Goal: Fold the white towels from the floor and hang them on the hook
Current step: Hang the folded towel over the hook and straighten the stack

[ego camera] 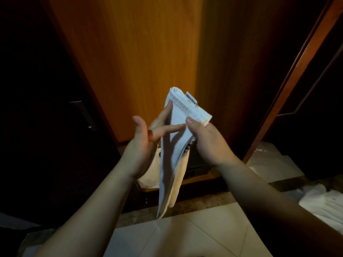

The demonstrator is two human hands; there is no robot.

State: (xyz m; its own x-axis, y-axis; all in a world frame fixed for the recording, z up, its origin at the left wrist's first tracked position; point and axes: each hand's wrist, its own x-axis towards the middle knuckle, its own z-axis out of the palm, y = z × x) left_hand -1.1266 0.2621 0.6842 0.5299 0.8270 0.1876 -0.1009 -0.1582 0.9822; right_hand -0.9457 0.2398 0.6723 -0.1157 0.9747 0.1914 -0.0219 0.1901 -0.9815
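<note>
Towel point(179, 130) sits between your two hands, held up in front of you, well above the floor. Your right hand point(207, 141) grips its upper right edge: the thumb presses the near face and the curled fingers go behind the cloth. Your left hand point(146, 140) is spread, its fingers straight; two of them lie against the left side of the towel and the thumb stands clear of it. The hands are close together, parted only by the cloth.

Below you the floor point(194, 236) is pale tile with a darker stone strip along the threshold. Straight ahead stands an orange-brown wooden door point(141, 62); to the left is a dark panel with a metal handle point(84, 115). More white cloth point(323, 203) lies on the floor at the right edge, well apart from your hands, and a pale bag point(150, 173) shows behind your left wrist. The room is dim.

The towel is folded into a narrow strip. Its long axis runs nearly upright, leaning a little: the striped, hemmed end points up and away toward the door, and the loose tail hangs down toward the floor, ending above the tiles.
</note>
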